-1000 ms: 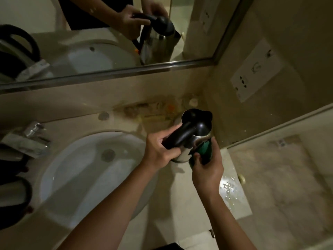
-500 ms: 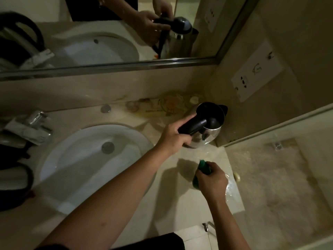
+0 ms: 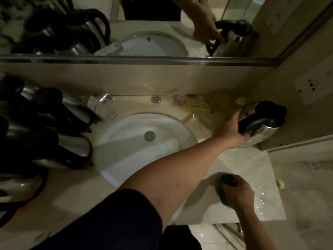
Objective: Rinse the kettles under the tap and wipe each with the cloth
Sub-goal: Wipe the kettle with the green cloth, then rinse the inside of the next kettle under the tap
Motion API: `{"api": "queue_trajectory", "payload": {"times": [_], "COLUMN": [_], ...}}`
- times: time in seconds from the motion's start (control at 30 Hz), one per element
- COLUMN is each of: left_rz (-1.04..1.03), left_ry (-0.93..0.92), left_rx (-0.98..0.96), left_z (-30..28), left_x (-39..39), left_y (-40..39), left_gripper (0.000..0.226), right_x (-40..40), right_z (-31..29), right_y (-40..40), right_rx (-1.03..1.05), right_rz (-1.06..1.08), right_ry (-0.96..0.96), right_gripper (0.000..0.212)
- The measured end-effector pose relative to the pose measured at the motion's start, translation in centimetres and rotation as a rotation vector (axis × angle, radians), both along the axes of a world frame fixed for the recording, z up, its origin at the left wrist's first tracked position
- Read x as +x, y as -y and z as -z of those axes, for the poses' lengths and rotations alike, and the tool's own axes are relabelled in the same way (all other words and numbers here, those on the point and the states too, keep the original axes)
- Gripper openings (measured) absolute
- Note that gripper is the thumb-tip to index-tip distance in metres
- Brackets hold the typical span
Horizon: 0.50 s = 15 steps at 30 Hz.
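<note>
One steel kettle [image 3: 259, 127] with a black lid stands at the counter's far right corner, the left hand [image 3: 229, 129] curled round its black handle, while the right hand [image 3: 237, 192] grips a green cloth [image 3: 226, 184] on the wet near right edge of the counter [image 3: 252, 163]. Judged from this, the wiped kettle is being set aside. Next, the left hand must release it and reach across the basin [image 3: 126, 152] to the kettles [image 3: 54, 138] crowded along the left edge.
</note>
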<state>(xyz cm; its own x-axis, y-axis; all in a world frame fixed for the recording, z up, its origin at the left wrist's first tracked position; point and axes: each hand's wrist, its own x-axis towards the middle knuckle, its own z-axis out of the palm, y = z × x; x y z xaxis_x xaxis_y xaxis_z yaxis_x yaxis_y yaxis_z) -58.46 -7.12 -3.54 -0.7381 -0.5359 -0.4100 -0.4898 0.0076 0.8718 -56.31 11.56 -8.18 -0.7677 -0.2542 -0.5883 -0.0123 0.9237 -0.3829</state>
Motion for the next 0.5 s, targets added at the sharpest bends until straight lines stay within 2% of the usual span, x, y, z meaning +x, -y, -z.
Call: {"api": "queue_trajectory", "payload": {"times": [0.1, 0.2, 0.27, 0.37, 0.43, 0.5], "left_rz": [0.067, 0.047, -0.036, -0.258, -0.388, -0.461], "left_ry": [-0.006, -0.064, -0.126, -0.238, -0.257, -0.251], "left_rx": [0.033, 0.093, 0.132, 0.259, 0.279, 0.231], "left_z": [-0.7, -1.3, -1.6, -2.3, -3.1, -4.0], "left_x": [3.1, 7.8, 12.3, 19.9, 25.3, 31.2], "left_y": [0.8, 1.4, 1.6, 1.6, 1.6, 1.5], "left_gripper": [0.103, 0.091, 0.083, 0.076, 0.073, 0.061], "right_x": [1.3, 2.9, 4.4, 7.9, 10.9, 14.5], "right_z": [-2.1, -4.9, -6.7, -9.1, -10.3, -11.5], "right_y": [1.8, 4.2, 6.0, 9.0, 10.7, 12.4], "right_rx": [-0.027, -0.141, -0.293, -0.519, -0.582, -0.619], "right_rz": [-0.013, -0.088, -0.165, -0.220, -0.273, -0.303], "right_ry": [0.045, -0.017, -0.035, 0.046, 0.110, 0.208], "right_gripper": [0.042, 0.049, 0.045, 0.033, 0.030, 0.027]}}
